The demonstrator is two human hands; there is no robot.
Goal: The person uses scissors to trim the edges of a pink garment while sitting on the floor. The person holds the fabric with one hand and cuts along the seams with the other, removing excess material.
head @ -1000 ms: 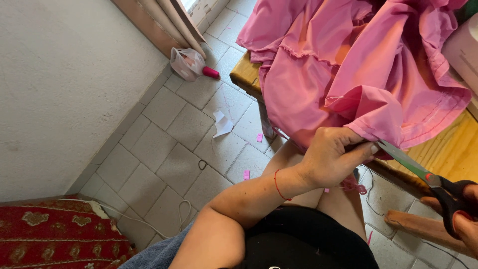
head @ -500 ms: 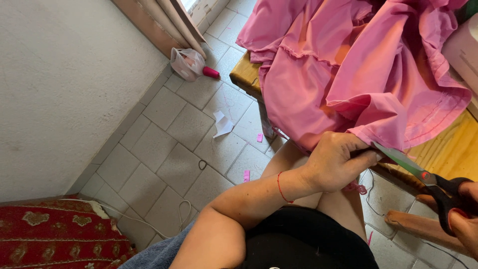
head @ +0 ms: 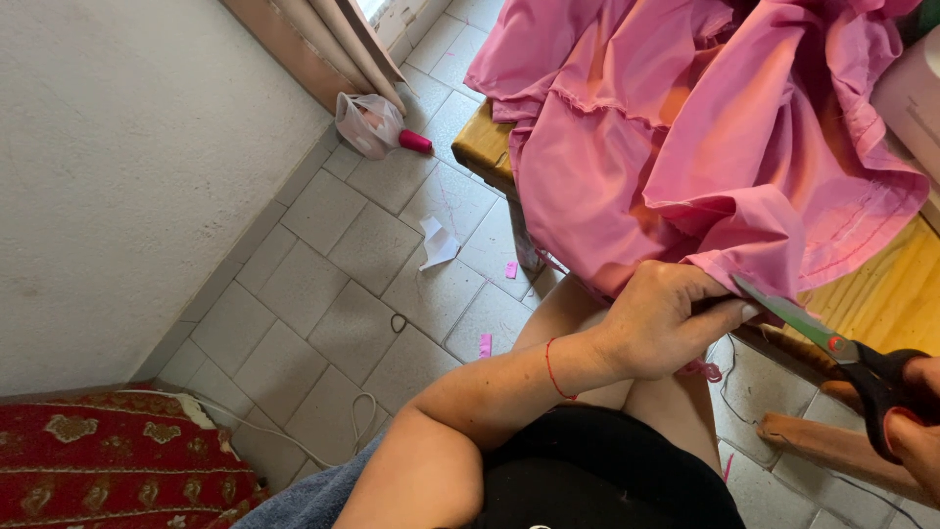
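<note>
Left hand: left hand is curled shut, the fingers bent down over the lower edge of the pink cloth; it pinches this edge and holds it against the front of the wooden table.
Left wrist: a thin red thread bracelet goes around it, a little behind the hand.
Right hand: right hand shows only partly at the right border; its fingers are closed through the black handles of the scissors. How much of the hand is out of the view I cannot tell.
Scissors: the blades point from the right hand up toward the left hand, and the tip sits at the cloth edge, just beside the left fingertips. The blades look nearly closed.
Pink cloth: it lies in a big folded heap on the table, above and beyond both hands, and one flap hangs down to the left hand.
Table: light wood, its bare top is seen between the two hands and to the right of the cloth.
Floor below the left arm: grey tiles with a white paper scrap and two small pink cloth bits, all well apart from the hands.
Far from the hands, by the wall: a clear plastic bag and a pink thread spool just beside it.
Lower left corner: a red patterned rug.
Lap: dark clothing under the left forearm.
</note>
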